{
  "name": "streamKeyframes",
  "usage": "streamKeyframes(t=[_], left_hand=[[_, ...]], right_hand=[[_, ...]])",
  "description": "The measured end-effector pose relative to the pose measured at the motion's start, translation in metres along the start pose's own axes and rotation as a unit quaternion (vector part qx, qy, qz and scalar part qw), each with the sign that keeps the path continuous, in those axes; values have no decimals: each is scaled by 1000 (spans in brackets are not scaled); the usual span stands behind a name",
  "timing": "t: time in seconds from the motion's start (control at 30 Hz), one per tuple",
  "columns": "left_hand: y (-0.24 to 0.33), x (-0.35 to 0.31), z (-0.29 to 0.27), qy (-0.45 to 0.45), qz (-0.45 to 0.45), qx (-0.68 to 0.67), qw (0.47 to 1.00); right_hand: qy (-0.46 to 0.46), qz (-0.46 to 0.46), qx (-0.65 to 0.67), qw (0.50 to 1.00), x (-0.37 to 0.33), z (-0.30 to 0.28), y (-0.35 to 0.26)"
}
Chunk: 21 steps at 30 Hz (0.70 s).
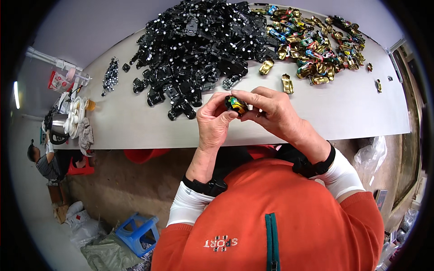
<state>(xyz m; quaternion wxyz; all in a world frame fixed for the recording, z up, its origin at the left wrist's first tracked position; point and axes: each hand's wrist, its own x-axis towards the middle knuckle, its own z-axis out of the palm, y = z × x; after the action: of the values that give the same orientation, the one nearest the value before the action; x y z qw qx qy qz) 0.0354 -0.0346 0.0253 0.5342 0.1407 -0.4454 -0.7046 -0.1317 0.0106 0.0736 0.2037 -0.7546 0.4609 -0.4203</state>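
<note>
A small toy car [237, 105], green, yellow and black, is held between both hands above the table's near edge. My left hand [213, 118] pinches its left end with thumb and fingers. From the other side my right hand [275, 110] grips it, the index finger stretched over its top. Just beyond my hands rises a large heap of black toy car chassis [194, 43]. Gold and multicoloured toy car bodies [316, 49] make a second pile at the far right. Two loose gold car bodies [287, 84] lie close to my right hand.
Small silvery parts [110, 76] lie left of the black heap. A tray with cups [77, 118] and a steel kettle [58, 126] stand at the table's left end. Another person [49, 158] sits beyond. A blue stool [138, 230] and plastic bags [106, 250] are on the floor.
</note>
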Motion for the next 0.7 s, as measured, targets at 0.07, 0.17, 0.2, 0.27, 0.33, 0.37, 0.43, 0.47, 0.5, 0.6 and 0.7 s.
streamKeyframes(t=[0.07, 0.17, 0.2, 0.27, 0.33, 0.37, 0.43, 0.47, 0.5, 0.6, 0.7], left_hand=[[2, 0, -1, -5, -1, 10, 1000], [1, -2, -4, -8, -10, 14, 1000], [2, -2, -4, -7, -7, 12, 1000], [3, -2, -1, -6, 0, 9, 1000], [2, -2, 0, -13, 1, 20, 1000], [2, -3, 0, -17, 1, 25, 1000], [2, -3, 1, -25, -7, 32, 999], [2, -4, 2, -30, -13, 35, 999], [4, -4, 2, -39, -17, 44, 998], [11, 0, 2, -67, -19, 67, 995], [17, 4, 1, -98, -3, 85, 992]], right_hand=[[-2, -5, -15, 1000, 1, -1, -2], [2, -9, -27, 1000, 2, -1, -7], [4, -9, -30, 999, 3, -1, -9], [-1, -10, -41, 999, 4, -4, -14], [-16, -1, -52, 999, 5, -7, -18], [-28, 7, -58, 998, 5, -8, -19], [-51, 22, -62, 996, 5, -10, -22], [-63, 30, -60, 996, 4, -12, -24], [-74, 38, -58, 995, 4, -13, -24], [-62, 5, 19, 998, 6, -18, -19], [-26, -4, 28, 999, 7, -17, -23]])
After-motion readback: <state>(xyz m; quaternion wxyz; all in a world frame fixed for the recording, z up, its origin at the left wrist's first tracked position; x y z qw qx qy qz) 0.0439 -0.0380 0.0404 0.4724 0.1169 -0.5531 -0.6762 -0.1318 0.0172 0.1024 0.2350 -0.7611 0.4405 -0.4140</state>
